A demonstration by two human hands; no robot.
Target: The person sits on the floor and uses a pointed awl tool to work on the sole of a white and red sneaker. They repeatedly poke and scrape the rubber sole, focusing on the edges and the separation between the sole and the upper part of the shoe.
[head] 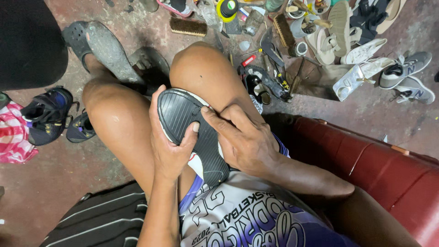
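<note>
Fingers of both hands close on a sports shoe that lies sole-up between the person's bare knees, its dark ribbed outsole facing the camera and a strip of white upper showing along its edges. The left hand wraps the shoe from the near left side, thumb pressed flat on the middle of the sole and the remaining fingers curled round the toe edge out of sight. The right hand grips from the right, its fingertips pressed down on the sole's rim close to the left thumb, palm over the heel part. Both hands are clamped on the shoe, not spread. The shoe rests against the right thigh, above a white and purple printed shirt. Beyond the knees, the left foot sits in a grey rubber clog on a stained red concrete floor. A black and blue sandal lies to the left near a pink striped cloth. To the right, a red padded seat runs alongside the arm. Farther off, a scrub brush, scattered hand tools, beige sandals and grey and white sneakers crowd the floor.
</note>
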